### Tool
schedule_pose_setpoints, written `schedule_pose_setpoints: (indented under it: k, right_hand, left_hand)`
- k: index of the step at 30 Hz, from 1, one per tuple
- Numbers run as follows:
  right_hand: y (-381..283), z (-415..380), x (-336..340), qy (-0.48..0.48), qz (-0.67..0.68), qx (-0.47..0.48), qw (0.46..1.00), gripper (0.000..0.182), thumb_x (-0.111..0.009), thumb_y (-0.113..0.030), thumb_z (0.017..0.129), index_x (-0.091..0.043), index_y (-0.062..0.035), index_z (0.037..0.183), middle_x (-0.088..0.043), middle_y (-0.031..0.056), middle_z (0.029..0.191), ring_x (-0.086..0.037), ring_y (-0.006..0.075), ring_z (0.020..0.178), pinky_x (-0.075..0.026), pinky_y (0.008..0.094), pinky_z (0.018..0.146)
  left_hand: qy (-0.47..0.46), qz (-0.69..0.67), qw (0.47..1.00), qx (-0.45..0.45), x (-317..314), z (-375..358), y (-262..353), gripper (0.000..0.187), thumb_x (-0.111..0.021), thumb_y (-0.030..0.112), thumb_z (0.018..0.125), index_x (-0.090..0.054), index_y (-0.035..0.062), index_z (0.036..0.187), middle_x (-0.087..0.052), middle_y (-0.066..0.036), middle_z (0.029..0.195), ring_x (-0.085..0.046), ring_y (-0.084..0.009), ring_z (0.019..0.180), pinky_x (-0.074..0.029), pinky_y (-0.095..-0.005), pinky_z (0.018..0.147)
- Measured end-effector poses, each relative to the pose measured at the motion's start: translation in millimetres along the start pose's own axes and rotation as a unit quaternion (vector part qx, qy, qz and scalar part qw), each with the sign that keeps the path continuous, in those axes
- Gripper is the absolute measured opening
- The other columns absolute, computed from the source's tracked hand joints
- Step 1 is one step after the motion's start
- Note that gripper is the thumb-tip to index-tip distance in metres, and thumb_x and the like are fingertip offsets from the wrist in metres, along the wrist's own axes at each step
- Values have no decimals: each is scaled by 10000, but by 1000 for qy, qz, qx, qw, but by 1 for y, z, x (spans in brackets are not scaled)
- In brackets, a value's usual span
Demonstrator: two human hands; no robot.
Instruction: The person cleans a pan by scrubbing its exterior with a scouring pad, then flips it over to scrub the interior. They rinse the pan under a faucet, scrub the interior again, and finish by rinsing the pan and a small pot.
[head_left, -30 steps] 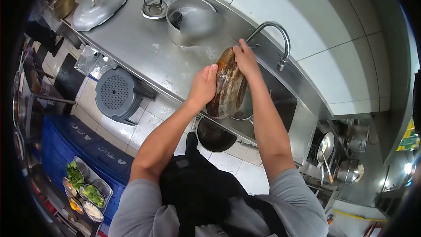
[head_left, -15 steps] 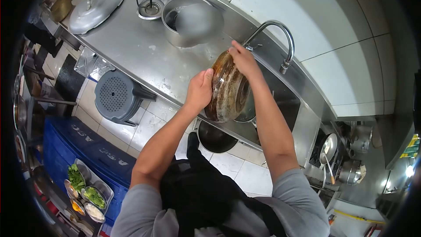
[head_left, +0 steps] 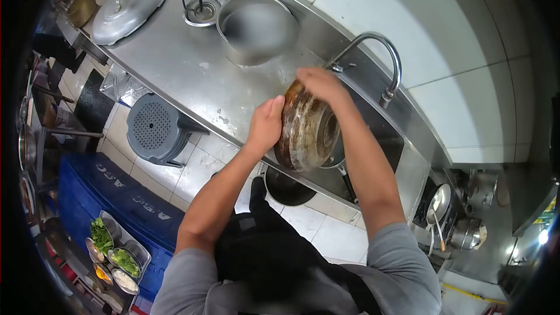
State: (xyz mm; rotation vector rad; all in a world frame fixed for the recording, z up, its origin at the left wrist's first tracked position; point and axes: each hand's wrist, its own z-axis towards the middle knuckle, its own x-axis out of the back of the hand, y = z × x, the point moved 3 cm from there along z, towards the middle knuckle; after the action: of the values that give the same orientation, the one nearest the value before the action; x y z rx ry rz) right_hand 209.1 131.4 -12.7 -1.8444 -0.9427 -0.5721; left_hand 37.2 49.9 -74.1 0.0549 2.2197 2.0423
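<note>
A round metal pan (head_left: 303, 131) with a brown, scorched and scratched outside stands tilted on its side over the sink, its ringed base facing right. My left hand (head_left: 267, 121) grips its left edge, thumb up along the rim. Curled over the upper end of the pan is my right hand (head_left: 322, 84), slightly blurred. Its fingertips are turned away, and anything held in them is hidden. Beneath and behind the pan is the dark sink basin (head_left: 379, 134), where a pan handle (head_left: 348, 185) sticks out toward me. The inside of the held pan is out of sight.
A curved faucet (head_left: 396, 61) rises behind the sink. On the steel counter (head_left: 175, 52) are a deep pot (head_left: 248, 55), a small round container (head_left: 201, 14) with a cord and a large lid (head_left: 129, 10). Below stand a grey stool (head_left: 151, 122), a dark wok (head_left: 289, 189) and a blue cooler (head_left: 134, 189).
My right hand has shifted over the pan's upper end, from a thumb-up hold to lying across it. The pan has tilted slightly; my left hand keeps its hold.
</note>
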Motion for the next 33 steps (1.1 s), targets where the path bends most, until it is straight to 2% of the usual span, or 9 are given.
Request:
schedule_pose_setpoints:
  k: [2,6,10,13,20,23,26,29,33]
  right_hand:
    - [-21,-36,-28,294,-284,352,842,378,-502,-409,964,-730,-119,1043,-728,156,905,-728,300,815,-556,425,824]
    - [26,23,13,-95,182,-193,960,375,-573,-367,952,-721,-130,1202,-716,189,1033,-691,337,1024,-487,428,1020]
    - [-25,-59,-41,218,-302,276,886,325,-538,-343,955,-730,-174,1155,-719,193,924,-690,374,920,-503,392,1006]
    - [-1,-24,-8,108,-66,59,990,386,-561,-383,965,-701,-151,1239,-702,215,1066,-670,362,1022,-413,506,1072]
    - [28,-50,-43,226,-289,200,909,376,-540,-408,963,-688,-209,1245,-699,179,1076,-650,343,1088,-365,503,1134]
    - [85,6,-23,179,181,-24,967,433,-564,-410,950,-638,-251,1346,-663,210,1048,-621,384,1121,-239,593,1192]
    - [4,-75,-69,256,-315,180,896,447,-520,-372,987,-595,-206,1394,-649,244,1133,-601,362,1204,-358,508,1143]
    - [62,-5,-13,236,-25,-1,971,466,-504,-384,989,-559,-216,1420,-642,267,1146,-612,343,1195,-368,577,1112]
    - [12,-29,-37,98,-252,-17,963,476,-487,-403,971,-596,-156,1362,-657,261,1198,-590,396,1205,-312,604,1104]
  left_hand:
    - [23,31,999,-28,8,8,1,466,-460,357,1086,-639,-57,971,-641,-142,789,-562,-171,758,-480,-352,743]
    - [-20,-18,999,26,-2,-1,-7,452,-473,345,1093,-676,-57,1064,-701,-34,919,-580,-98,847,-491,-279,807]
    - [-25,-42,998,48,7,10,-20,444,-474,340,1093,-677,-56,1082,-702,-40,931,-585,-99,860,-492,-274,816]
    - [-16,-91,995,27,0,7,-27,448,-488,349,1081,-669,-57,1022,-677,-121,819,-559,-130,799,-487,-331,772]
    - [-7,-81,994,74,-13,7,-52,463,-487,358,1082,-680,-61,1046,-704,-81,890,-569,-116,826,-490,-308,806]
    - [-11,-127,987,98,-16,4,-53,471,-488,360,1084,-682,-69,1053,-707,-65,922,-574,-109,845,-490,-294,815]
    - [-4,-169,980,102,-11,19,-52,463,-488,353,1086,-680,-68,1069,-705,-50,945,-576,-99,860,-488,-275,816]
    - [-22,-223,967,119,-18,7,-54,436,-481,329,1092,-678,-60,1078,-698,-41,950,-569,-89,854,-485,-263,807]
    - [9,-197,974,113,-10,17,-47,424,-482,320,1092,-678,-55,1061,-689,-35,937,-567,-92,852,-486,-266,803]
